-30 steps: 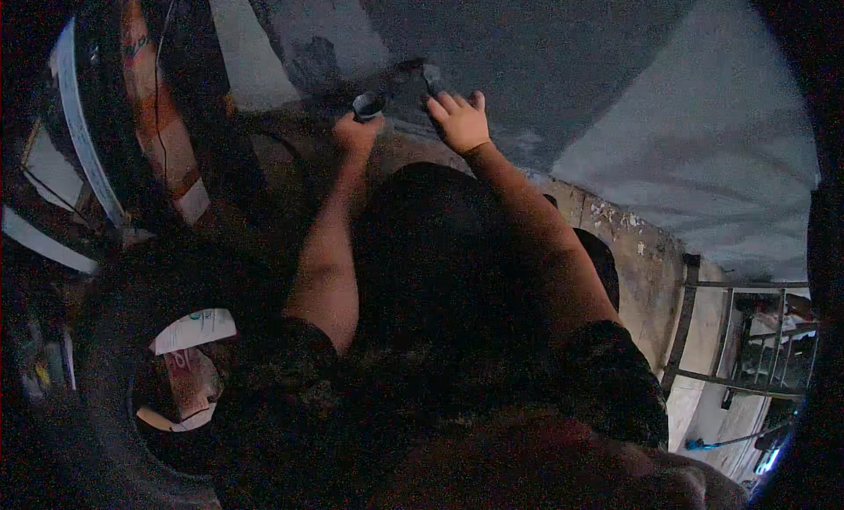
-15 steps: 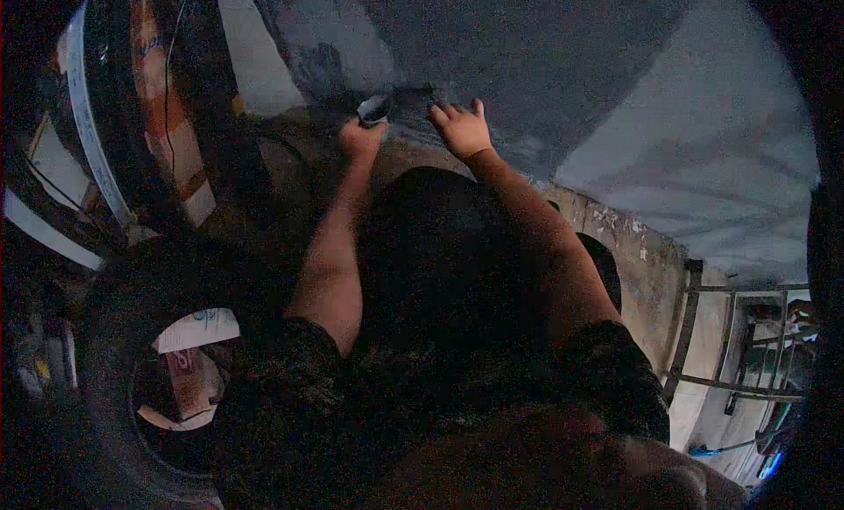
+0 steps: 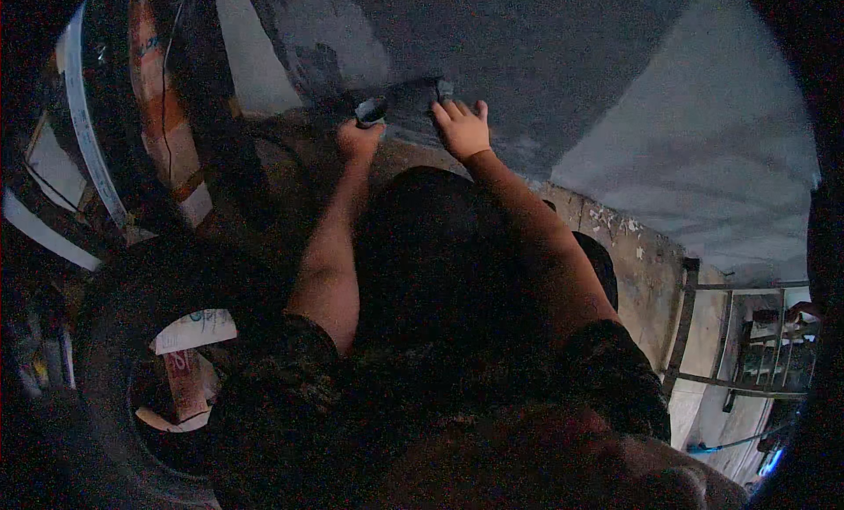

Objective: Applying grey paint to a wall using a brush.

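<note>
My left hand (image 3: 359, 139) is closed around a small cup (image 3: 371, 109) with a pale rim and a dark inside, held close to the foot of the wall (image 3: 519, 53). To its right, my right hand (image 3: 462, 130) reaches up to the wall with its thumb apart. At its fingertips is a small grey piece (image 3: 444, 90) pressed against the surface; its kind is too dim to make out. The wall is dark grey in the middle and lighter grey to the right, with streaky patches around the hands.
A big black tyre (image 3: 101, 396) lies at the lower left, with cardboard (image 3: 189, 382) showing through its hole. Tall orange and white wrapped items (image 3: 163, 97) stand at the left. A metal grille (image 3: 686, 321) is at the right, beside a peeling ledge (image 3: 629, 246).
My right hand's grey piece has shifted slightly up and right along the wall and shows more plainly. The left hand with the cup has barely moved.
</note>
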